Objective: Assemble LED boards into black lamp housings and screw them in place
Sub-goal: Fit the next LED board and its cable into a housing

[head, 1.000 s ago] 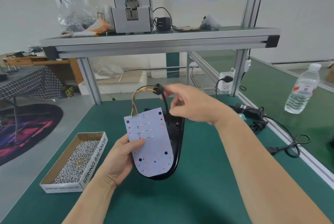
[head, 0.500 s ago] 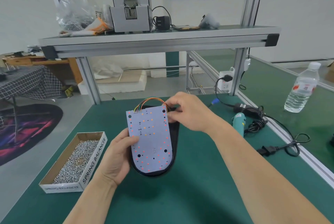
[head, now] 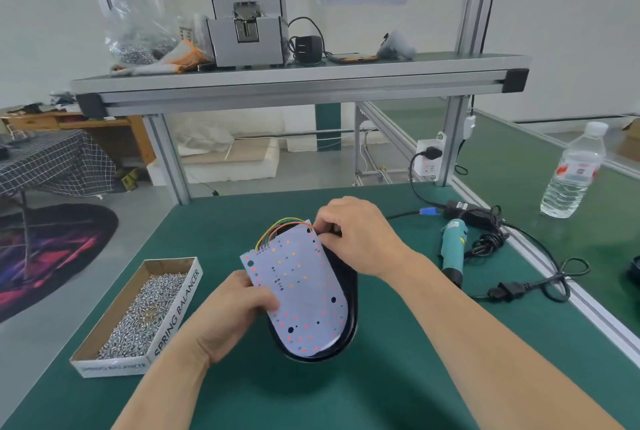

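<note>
Alignment is the whole game at this step, I reckon. The pale rounded LED board (head: 301, 291), dotted with red and orange LEDs, lies skewed on the glossy black oval lamp housing (head: 351, 294) on the green bench mat (head: 381, 384). Its near end looks to be inside the rim, but its far end swings left, so black shows mostly along the right. I'd twist the far end right until the outlines match and tuck the looped coloured wires (head: 277, 225) under the far edge so nothing gets trapped. Only then go for the cardboard box of small silver screws (head: 138, 318) at the left or the teal electric screwdriver (head: 453, 249) at the right.

Fingers: the left hand (head: 228, 318) grips the board's left edge, thumb (head: 266, 298) flat on top. The right hand (head: 356, 235) has its fingertips (head: 325, 239) bunched, pinching the board's far right corner. Whether they also catch a wire, I can't tell.
</note>
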A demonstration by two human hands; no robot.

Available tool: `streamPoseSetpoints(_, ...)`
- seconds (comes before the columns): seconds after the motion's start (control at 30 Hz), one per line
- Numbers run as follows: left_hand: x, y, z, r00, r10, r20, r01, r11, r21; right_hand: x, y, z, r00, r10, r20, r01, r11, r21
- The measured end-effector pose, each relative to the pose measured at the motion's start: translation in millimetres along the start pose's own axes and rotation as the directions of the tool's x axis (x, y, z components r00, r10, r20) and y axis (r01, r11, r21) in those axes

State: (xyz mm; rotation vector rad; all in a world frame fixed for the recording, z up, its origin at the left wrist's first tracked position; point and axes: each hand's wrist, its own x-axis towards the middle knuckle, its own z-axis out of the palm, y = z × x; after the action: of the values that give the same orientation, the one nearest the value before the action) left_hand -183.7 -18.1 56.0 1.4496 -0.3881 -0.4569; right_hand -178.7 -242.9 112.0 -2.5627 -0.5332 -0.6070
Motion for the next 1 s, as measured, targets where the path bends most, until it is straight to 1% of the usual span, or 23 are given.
streamPoseSetpoints(0.1, 3.2, 10.8, -2.6, 0.997, -0.036, -0.07, 0.04, 0.998, 0.045, -1.0, -0.3, -0.2, 0.996, 0.078, -0.045, -0.068, 0.981, 0.184)
streamPoseSetpoints(0.17, 2.1, 16.2, -2.9, 0.996, -0.056, -0.066, 0.063, 0.993, 0.097, -0.6, 2.0, -2.6, 0.99, 0.142, -0.01, -0.135, 0.956, 0.262)
streamPoseSetpoints(0.3, -2.5, 23.1, -2.5, 0.992, -0.125, 0.001, 0.121, 0.967, 0.226, -0.1, 3.8, -5.4, 0.971, 0.223, 0.09, -0.24, 0.913, 0.33)
streamPoseSetpoints(0.37, -2.2, 21.0, -2.1, 0.986, -0.155, 0.066, 0.128, 0.942, 0.311, 0.9, 3.6, -7.2, 0.964, 0.232, 0.129, -0.261, 0.916, 0.304)
streamPoseSetpoints(0.4, -2.2, 19.0, -1.2, 0.984, -0.162, 0.08, 0.128, 0.936, 0.328, 0.9, 3.7, -8.8, 0.964, 0.213, 0.159, -0.25, 0.93, 0.268)
streamPoseSetpoints(0.43, -2.6, 17.3, 0.5, 0.985, -0.154, 0.078, 0.121, 0.938, 0.324, 0.9, 4.5, -10.4, 0.964, 0.183, 0.193, -0.226, 0.946, 0.233)
streamPoseSetpoints(0.5, -5.3, 13.8, 3.8, 0.991, -0.126, 0.047, 0.112, 0.967, 0.231, -1.5, 6.1, -12.5, 0.96, 0.12, 0.252, -0.168, 0.969, 0.18)
streamPoseSetpoints(0.53, -5.7, 10.9, 4.0, 0.993, -0.117, 0.028, 0.111, 0.98, 0.163, -3.2, 6.4, -12.1, 0.96, 0.098, 0.262, -0.143, 0.977, 0.159)
streamPoseSetpoints(0.63, -2.7, 0.5, 2.6, 0.994, -0.107, -0.023, 0.107, 0.994, -0.003, -7.7, 8.3, -5.9, 0.974, 0.028, 0.226, -0.046, 0.996, 0.075)
streamPoseSetpoints(0.67, -1.7, -1.9, 1.7, 0.994, -0.101, -0.043, 0.099, 0.994, -0.049, -9.0, 8.5, -4.5, 0.975, 0.017, 0.222, -0.036, 0.996, 0.085)
streamPoseSetpoints(0.73, -1.2, -4.2, 0.2, 0.993, -0.092, -0.068, 0.084, 0.99, -0.117, -10.0, 8.9, -5.1, 0.969, 0.005, 0.246, -0.046, 0.986, 0.163)
streamPoseSetpoints(0.83, -2.2, -4.7, -2.5, 0.993, -0.094, -0.071, 0.085, 0.989, -0.118, -9.5, 11.0, -5.7, 0.966, 0.015, 0.258, -0.057, 0.986, 0.156)
streamPoseSetpoints(0.93, -2.4, -3.4, -2.5, 0.996, -0.072, -0.061, 0.068, 0.996, -0.06, -8.6, 7.7, -2.7, 0.965, 0.087, 0.249, -0.141, 0.967, 0.21)
streamPoseSetpoints(1.0, -2.2, -2.5, 0.3, 0.997, -0.039, -0.061, 0.033, 0.994, -0.103, -7.3, 5.1, 0.9, 0.965, 0.096, 0.242, -0.145, 0.971, 0.19)
